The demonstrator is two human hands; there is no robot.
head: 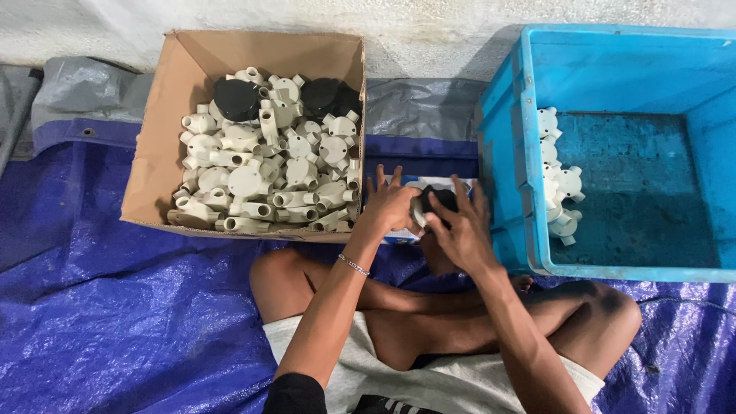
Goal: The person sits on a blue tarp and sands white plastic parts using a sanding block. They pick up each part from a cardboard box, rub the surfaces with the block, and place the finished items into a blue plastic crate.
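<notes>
Both hands meet between the cardboard box and the blue plastic crate: the left hand steadies a round cream fitting while the right hand curls its fingers over a black lid (smooth, domed) on it, above crinkled blue tarp.

— Position of the fitting?
— Between the fingers of both hands, left hand and right hand touching it, over a small box.
— Left of the fingers?
— Cardboard carton, just beside, filled with piled fittings.
— Right of the fingers?
— Plastic crate, just beside; few fittings inside along its near-left wall.
— Underneath?
— Tarpaulin, under everything; crossed legs nearer than the hands.
</notes>
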